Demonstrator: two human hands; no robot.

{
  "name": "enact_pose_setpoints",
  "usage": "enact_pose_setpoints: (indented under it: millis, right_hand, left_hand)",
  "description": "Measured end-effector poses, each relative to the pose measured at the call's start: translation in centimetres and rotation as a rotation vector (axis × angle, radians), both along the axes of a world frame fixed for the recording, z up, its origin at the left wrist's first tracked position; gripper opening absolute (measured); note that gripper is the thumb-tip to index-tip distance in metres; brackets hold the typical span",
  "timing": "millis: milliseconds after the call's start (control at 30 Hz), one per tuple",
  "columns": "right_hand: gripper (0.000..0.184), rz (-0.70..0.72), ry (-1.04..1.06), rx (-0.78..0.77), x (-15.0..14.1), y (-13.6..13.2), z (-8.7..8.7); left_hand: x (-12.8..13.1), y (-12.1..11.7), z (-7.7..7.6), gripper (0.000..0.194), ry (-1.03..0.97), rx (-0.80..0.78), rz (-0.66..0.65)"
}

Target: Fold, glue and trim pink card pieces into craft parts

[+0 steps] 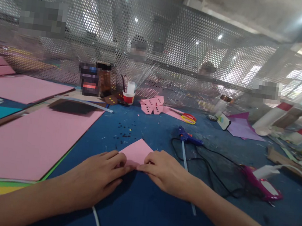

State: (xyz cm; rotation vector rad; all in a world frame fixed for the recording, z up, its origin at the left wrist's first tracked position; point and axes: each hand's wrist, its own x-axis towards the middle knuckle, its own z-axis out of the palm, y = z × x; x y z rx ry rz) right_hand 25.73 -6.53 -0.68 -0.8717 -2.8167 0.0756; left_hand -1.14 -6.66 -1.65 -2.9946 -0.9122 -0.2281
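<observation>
A small folded piece of pink paper (pixel 137 151) lies on the blue table (pixel 144 208) in front of me, one corner pointing away. My left hand (pixel 98 176) rests on its near left edge, fingers curled and pressing down. My right hand (pixel 164 170) pinches the near right edge with fingertips together. The two hands meet at the paper's near corner, which they hide.
Large pink sheets (pixel 25 141) over green and yellow ones lie at left. A blue glue gun (pixel 188 137) with black cord, a pink glue gun (pixel 261 181), scissors (pixel 187 118), a finished pink paper butterfly (pixel 152 105), jars and bottles stand behind, before a perforated metal screen.
</observation>
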Motion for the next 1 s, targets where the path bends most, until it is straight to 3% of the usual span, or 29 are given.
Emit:
enact_pose_setpoints:
  millis: [167, 400, 633, 833, 1000]
  right_hand:
    - [0.031, 0.026, -0.016, 0.029, 0.2, 0.3, 0.0]
    - [0.031, 0.014, -0.035, -0.047, 0.6, 0.4, 1.3]
    - [0.031, -0.061, 0.118, -0.145, 0.7, 0.4, 1.3]
    - [0.008, -0.22, 0.245, -0.22, -0.6, 1.3, -0.2]
    - [0.003, -0.301, 0.273, -0.222, -1.2, 1.6, -1.3]
  left_hand:
    - [0.1, -0.1, 0.1, 0.041, -0.008, 0.02, 0.001]
    - [0.0, 0.0, 0.1, 0.041, 0.014, 0.017, -0.011]
    - [-0.1, 0.1, -0.1, 0.042, -0.038, 0.021, -0.017]
    - [0.4, 1.3, -0.7, 0.026, -0.257, -0.143, 0.036]
    - [1.8, 2.4, -1.0, 0.019, -0.367, -0.308, 0.216]
